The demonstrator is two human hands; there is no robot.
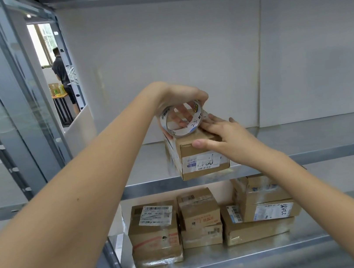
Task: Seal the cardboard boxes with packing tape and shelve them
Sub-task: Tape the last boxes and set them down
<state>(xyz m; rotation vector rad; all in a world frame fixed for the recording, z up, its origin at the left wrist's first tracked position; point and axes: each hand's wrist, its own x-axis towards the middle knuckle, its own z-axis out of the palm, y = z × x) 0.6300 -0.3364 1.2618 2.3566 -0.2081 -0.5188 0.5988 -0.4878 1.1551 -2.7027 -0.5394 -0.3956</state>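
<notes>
— Now, item one?
— Small brown cardboard box (199, 153), white barcode label, on grey metal shelf (147, 187); right hand (229, 134) pressing flat.
— Item two?
— Clear printed packing-tape roll (182, 119), "M&G"; left hand (179, 97) gripping it above the box.

Small box (199, 153) sits at front edge of upper shelf (143, 161). L hand (179, 96) grips tape roll (182, 119) on box top; R hand (224, 136) presses flat on box. More boxes (197, 218) stacked on shelf below.
</notes>
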